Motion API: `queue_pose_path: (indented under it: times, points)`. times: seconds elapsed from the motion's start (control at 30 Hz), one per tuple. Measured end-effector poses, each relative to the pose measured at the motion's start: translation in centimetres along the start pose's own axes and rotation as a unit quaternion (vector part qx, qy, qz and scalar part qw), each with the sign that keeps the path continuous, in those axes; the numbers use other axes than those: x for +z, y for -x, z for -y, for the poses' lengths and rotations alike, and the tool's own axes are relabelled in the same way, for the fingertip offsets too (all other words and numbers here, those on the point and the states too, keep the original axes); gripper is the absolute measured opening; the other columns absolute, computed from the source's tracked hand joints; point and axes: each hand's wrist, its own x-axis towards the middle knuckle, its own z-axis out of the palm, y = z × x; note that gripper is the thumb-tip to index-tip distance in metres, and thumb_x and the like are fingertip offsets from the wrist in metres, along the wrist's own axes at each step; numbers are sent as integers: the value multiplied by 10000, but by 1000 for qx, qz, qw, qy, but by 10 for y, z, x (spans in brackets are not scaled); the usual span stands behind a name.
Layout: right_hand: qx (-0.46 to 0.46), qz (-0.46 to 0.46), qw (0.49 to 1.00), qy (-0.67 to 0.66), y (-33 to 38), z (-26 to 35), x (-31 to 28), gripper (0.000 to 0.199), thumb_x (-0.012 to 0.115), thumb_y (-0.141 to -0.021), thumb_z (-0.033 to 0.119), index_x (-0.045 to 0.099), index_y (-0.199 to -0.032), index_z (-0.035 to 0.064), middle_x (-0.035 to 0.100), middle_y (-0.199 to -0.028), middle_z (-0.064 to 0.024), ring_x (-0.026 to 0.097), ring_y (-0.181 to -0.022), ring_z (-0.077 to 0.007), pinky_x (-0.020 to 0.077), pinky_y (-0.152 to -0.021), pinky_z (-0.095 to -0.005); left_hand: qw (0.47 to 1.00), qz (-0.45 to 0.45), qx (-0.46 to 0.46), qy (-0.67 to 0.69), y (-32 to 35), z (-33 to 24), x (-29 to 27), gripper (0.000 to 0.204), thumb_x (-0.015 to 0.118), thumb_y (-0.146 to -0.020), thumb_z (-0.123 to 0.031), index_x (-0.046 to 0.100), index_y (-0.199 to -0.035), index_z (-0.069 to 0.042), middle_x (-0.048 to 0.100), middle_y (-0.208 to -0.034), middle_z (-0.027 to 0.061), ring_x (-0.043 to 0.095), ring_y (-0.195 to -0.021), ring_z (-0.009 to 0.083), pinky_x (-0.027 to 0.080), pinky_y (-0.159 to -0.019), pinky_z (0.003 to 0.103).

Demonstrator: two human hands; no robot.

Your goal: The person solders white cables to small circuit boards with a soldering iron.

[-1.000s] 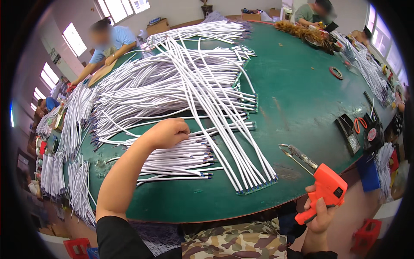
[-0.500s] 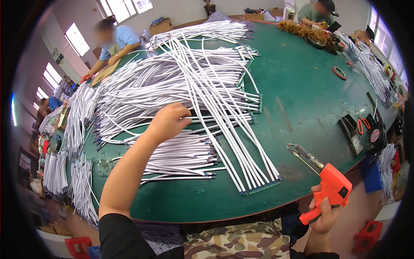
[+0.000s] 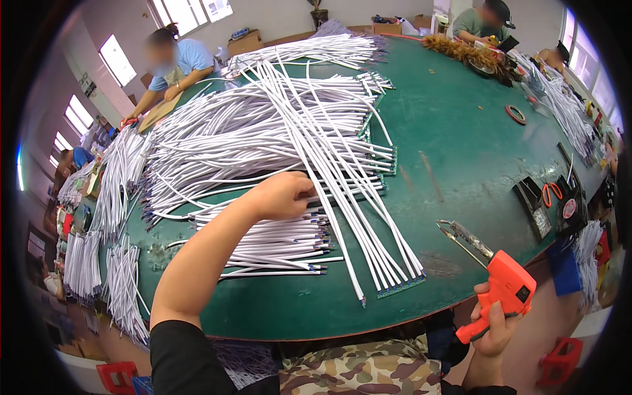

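My left hand (image 3: 288,196) reaches over the table with its fingers curled closed at a white cable (image 3: 347,263), the leftmost of a long bundle; the fingertips are partly hidden. This cable's lower end lies apart from a green circuit board strip (image 3: 403,287), where the other white cables (image 3: 368,227) of the bundle end in a row. Beneath my left forearm lies a stack of shorter white cables (image 3: 283,247) with dark wire ends. In my right hand (image 3: 494,332) is a red soldering gun (image 3: 510,283), held off the table's front edge, its metal tip pointing up and left.
Large piles of white cables (image 3: 224,145) cover the left of the green table (image 3: 461,158). At right are a black tray (image 3: 532,207), red-handled scissors (image 3: 552,193) and a tape roll (image 3: 515,114). Two people (image 3: 184,62) (image 3: 484,25) work across the table.
My left hand has moved right and slightly down to the leftmost cable. That cable's lower end has shifted away from the circuit board strip. My right hand keeps the soldering gun nearly still.
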Motion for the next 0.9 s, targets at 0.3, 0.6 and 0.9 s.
queue_pose_path:
  times: [0.3, 0.6, 0.9]
  points:
    - [-7, -7, 1000, -1, -2, -6, -1, 531, 616, -977, 174, 453, -1414, -79, 686, -1125, -237, 634, -662, -139, 539, -572, -263, 974, -104, 86, -180, -2, 12, -18, 236, 636, -855, -41, 710, -1076, -81, 641, -1004, 125, 671, -904, 362, 551, -787, 459]
    - [-35, -4, 999, 19, 0, -10, -5, 490, 589, -1008, 162, 418, -1423, -37, 670, -1110, -239, 600, -637, -129, 503, -551, -225, 927, -128, 189, -298, -1, 48, -4, 204, 621, -878, -72, 667, -1073, -34, 660, -1082, 98, 664, -1037, 365, 540, -894, 471]
    - [-35, -16, 999, 23, 3, -12, -9, 492, 576, -1017, 192, 421, -1422, -42, 671, -1100, -210, 579, -630, -115, 485, -555, -211, 967, -238, -97, 0, 54, 36, -10, 154, 705, -899, -84, 707, -1038, -18, 708, -1004, 153, 679, -948, 340, 541, -832, 434]
